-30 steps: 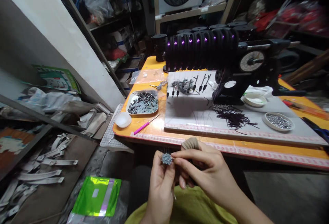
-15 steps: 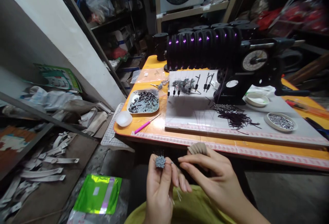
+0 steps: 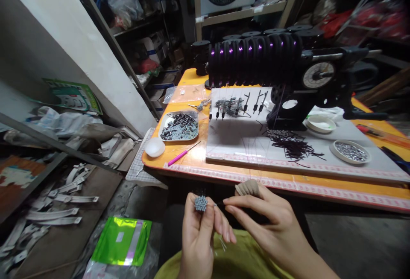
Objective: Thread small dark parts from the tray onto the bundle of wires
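My left hand (image 3: 200, 232) is closed around a tight bundle of thin pieces with rounded blue-grey ends (image 3: 200, 203), which face up between thumb and index finger. A tiny grey bit shows at its fingers, on the side facing my right hand. Thin pale strands (image 3: 222, 243) hang below those fingers. Just to the right, my right hand (image 3: 269, 210) has thumb and fingertips drawn together in a pinch; whatever is between them is too fine to make out. A beige ribbed cover (image 3: 248, 188) wraps one of its fingers.
A black machine with a row of reels (image 3: 256, 59) stands on the orange table (image 3: 179, 153), small black weights hanging from it. Nearby are a tray of small parts (image 3: 179, 127), a pink-handled tool (image 3: 179, 158), dark strips (image 3: 288, 144) and a dish of silvery pieces (image 3: 350, 152).
Both hands stay almost in place, the bundle still in my left hand. My right hand has shifted very slightly to the right and down.
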Action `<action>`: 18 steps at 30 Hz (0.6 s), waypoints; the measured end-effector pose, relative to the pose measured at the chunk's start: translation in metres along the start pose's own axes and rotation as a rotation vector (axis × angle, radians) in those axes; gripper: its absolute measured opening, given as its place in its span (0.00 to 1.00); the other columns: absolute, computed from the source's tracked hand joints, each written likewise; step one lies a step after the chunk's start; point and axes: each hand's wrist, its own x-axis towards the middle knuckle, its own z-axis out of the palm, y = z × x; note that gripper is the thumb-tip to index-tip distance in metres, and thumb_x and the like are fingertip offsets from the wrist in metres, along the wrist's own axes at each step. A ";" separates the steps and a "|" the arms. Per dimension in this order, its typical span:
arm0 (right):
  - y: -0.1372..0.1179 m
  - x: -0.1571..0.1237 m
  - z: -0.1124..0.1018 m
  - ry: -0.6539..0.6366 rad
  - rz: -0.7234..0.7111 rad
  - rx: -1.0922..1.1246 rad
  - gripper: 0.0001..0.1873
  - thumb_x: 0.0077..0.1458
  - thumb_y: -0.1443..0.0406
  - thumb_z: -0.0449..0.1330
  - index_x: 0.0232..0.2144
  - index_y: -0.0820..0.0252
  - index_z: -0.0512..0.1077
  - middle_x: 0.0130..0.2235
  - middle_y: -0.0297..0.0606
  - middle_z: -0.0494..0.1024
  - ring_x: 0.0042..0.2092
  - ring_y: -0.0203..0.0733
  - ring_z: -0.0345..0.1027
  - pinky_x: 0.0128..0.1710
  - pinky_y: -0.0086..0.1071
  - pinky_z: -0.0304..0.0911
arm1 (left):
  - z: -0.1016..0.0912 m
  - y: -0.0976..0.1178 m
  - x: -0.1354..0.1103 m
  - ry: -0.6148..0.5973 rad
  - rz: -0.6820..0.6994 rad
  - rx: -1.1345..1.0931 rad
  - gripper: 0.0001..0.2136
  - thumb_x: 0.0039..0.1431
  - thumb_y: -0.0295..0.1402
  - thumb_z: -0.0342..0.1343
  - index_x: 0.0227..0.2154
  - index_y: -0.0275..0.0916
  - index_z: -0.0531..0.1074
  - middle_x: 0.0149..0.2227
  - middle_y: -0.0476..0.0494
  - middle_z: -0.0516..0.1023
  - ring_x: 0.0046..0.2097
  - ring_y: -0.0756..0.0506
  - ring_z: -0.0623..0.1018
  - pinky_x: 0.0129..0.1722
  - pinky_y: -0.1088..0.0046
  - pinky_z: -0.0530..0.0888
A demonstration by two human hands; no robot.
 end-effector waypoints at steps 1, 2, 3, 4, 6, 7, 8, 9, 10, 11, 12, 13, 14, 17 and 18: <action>0.000 0.000 0.000 0.001 0.004 0.018 0.09 0.56 0.74 0.62 0.37 0.59 0.79 0.32 0.37 0.77 0.33 0.37 0.72 0.32 0.27 0.70 | -0.001 -0.001 -0.001 0.005 -0.018 0.013 0.07 0.66 0.33 0.54 0.31 0.42 0.64 0.23 0.56 0.69 0.23 0.55 0.71 0.25 0.79 0.69; 0.001 0.001 0.001 -0.001 0.007 0.044 0.09 0.57 0.74 0.62 0.37 0.59 0.80 0.32 0.37 0.77 0.33 0.36 0.72 0.31 0.27 0.70 | -0.002 -0.003 -0.001 0.012 -0.036 0.036 0.07 0.66 0.34 0.55 0.32 0.42 0.64 0.22 0.57 0.69 0.23 0.55 0.71 0.26 0.79 0.69; 0.001 0.002 0.001 -0.006 0.008 0.073 0.09 0.57 0.73 0.62 0.38 0.58 0.80 0.32 0.37 0.77 0.33 0.36 0.72 0.31 0.26 0.70 | -0.003 -0.005 -0.002 0.018 -0.050 0.065 0.07 0.65 0.35 0.55 0.32 0.41 0.64 0.22 0.57 0.69 0.23 0.55 0.71 0.26 0.79 0.69; 0.001 0.003 0.001 -0.014 0.006 0.099 0.09 0.58 0.72 0.62 0.39 0.58 0.80 0.32 0.37 0.77 0.32 0.36 0.73 0.30 0.26 0.70 | -0.004 -0.007 -0.002 0.020 -0.059 0.096 0.07 0.65 0.36 0.55 0.33 0.41 0.64 0.21 0.57 0.68 0.22 0.55 0.71 0.27 0.79 0.69; -0.001 0.005 0.002 -0.031 0.000 0.120 0.09 0.59 0.71 0.61 0.40 0.58 0.80 0.31 0.37 0.76 0.31 0.35 0.72 0.28 0.25 0.70 | -0.005 -0.009 -0.002 0.021 -0.053 0.154 0.08 0.66 0.37 0.54 0.33 0.41 0.65 0.20 0.57 0.67 0.22 0.55 0.70 0.27 0.79 0.69; -0.002 0.006 0.002 -0.039 -0.008 0.106 0.09 0.59 0.71 0.61 0.39 0.58 0.80 0.30 0.37 0.76 0.30 0.36 0.71 0.27 0.26 0.70 | -0.005 -0.010 -0.001 0.032 -0.032 0.179 0.08 0.66 0.36 0.53 0.32 0.41 0.65 0.22 0.57 0.67 0.22 0.56 0.69 0.27 0.80 0.68; -0.004 0.007 0.003 -0.046 -0.018 0.075 0.08 0.59 0.72 0.61 0.38 0.59 0.80 0.29 0.37 0.76 0.30 0.36 0.71 0.28 0.27 0.69 | -0.004 -0.010 -0.001 0.055 0.002 0.203 0.07 0.66 0.36 0.53 0.32 0.41 0.65 0.24 0.56 0.68 0.23 0.56 0.69 0.27 0.80 0.68; -0.005 0.008 0.004 -0.057 -0.035 0.037 0.08 0.58 0.72 0.61 0.36 0.60 0.79 0.29 0.37 0.75 0.30 0.37 0.70 0.27 0.28 0.69 | -0.003 -0.010 0.000 0.092 0.048 0.224 0.07 0.66 0.35 0.54 0.32 0.41 0.65 0.27 0.55 0.70 0.24 0.56 0.69 0.27 0.81 0.68; -0.007 0.008 0.006 -0.068 -0.062 -0.002 0.07 0.57 0.73 0.61 0.34 0.61 0.78 0.28 0.37 0.75 0.29 0.37 0.70 0.27 0.29 0.68 | -0.002 -0.010 0.001 0.140 0.106 0.243 0.07 0.66 0.35 0.54 0.31 0.42 0.65 0.31 0.54 0.71 0.25 0.57 0.68 0.27 0.81 0.68; -0.009 0.008 0.007 -0.070 -0.099 -0.040 0.07 0.56 0.74 0.60 0.32 0.61 0.77 0.27 0.37 0.75 0.29 0.38 0.69 0.26 0.30 0.67 | 0.000 -0.010 0.002 0.186 0.177 0.254 0.07 0.66 0.35 0.54 0.32 0.42 0.65 0.34 0.54 0.72 0.25 0.57 0.68 0.27 0.81 0.67; -0.010 0.008 0.008 -0.063 -0.144 -0.078 0.07 0.56 0.75 0.60 0.31 0.62 0.76 0.27 0.37 0.75 0.28 0.38 0.69 0.26 0.31 0.67 | 0.001 -0.010 0.003 0.222 0.254 0.259 0.07 0.66 0.35 0.54 0.32 0.42 0.65 0.35 0.54 0.72 0.25 0.57 0.67 0.27 0.81 0.67; -0.010 0.008 0.008 -0.048 -0.192 -0.117 0.07 0.55 0.75 0.59 0.30 0.62 0.74 0.27 0.37 0.75 0.28 0.38 0.69 0.26 0.31 0.67 | 0.003 -0.008 0.004 0.249 0.331 0.259 0.06 0.66 0.35 0.54 0.32 0.43 0.65 0.34 0.54 0.73 0.25 0.57 0.67 0.27 0.81 0.66; -0.011 0.008 0.008 -0.028 -0.233 -0.155 0.07 0.55 0.76 0.59 0.30 0.62 0.73 0.27 0.37 0.75 0.29 0.39 0.70 0.26 0.30 0.67 | 0.004 -0.006 0.007 0.271 0.410 0.256 0.06 0.66 0.35 0.54 0.33 0.44 0.64 0.31 0.55 0.74 0.24 0.56 0.66 0.26 0.81 0.65; -0.010 0.010 0.001 0.016 -0.284 -0.264 0.06 0.55 0.75 0.59 0.33 0.62 0.72 0.28 0.38 0.76 0.31 0.39 0.73 0.30 0.28 0.69 | 0.002 0.012 0.019 0.316 0.622 0.253 0.08 0.67 0.32 0.52 0.31 0.44 0.61 0.22 0.57 0.67 0.24 0.53 0.65 0.25 0.78 0.64; -0.009 0.010 -0.002 0.014 -0.278 -0.286 0.06 0.56 0.74 0.59 0.34 0.61 0.72 0.29 0.38 0.76 0.31 0.38 0.74 0.30 0.27 0.69 | -0.001 0.023 0.027 0.320 0.665 0.274 0.09 0.68 0.30 0.50 0.30 0.43 0.60 0.21 0.58 0.64 0.24 0.53 0.66 0.26 0.77 0.65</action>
